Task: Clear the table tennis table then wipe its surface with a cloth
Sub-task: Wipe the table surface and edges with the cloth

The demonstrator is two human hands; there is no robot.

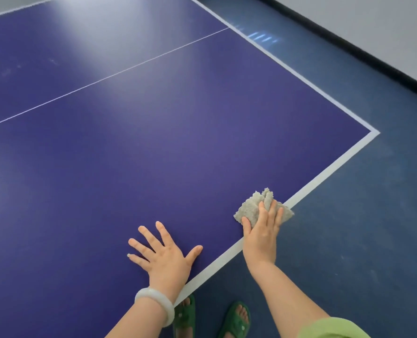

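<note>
Green slippers (pixel 236 320) stand on the dark blue floor (pixel 349 228) at 6 o'clock. Just beyond, the left hand (pixel 164 254), a pale bangle (pixel 155 304) on its wrist, lies flat and released on the table tennis table (pixel 129 167). At 4 o'clock the right hand (pixel 261 230) presses a grey cloth (pixel 253 206) onto the white edge line (pixel 324 174). No writing is legible.

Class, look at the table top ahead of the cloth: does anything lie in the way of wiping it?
Nothing visible does. The cloth sits under the right hand at the table's near edge. Only the left hand rests flat beside it.
</note>
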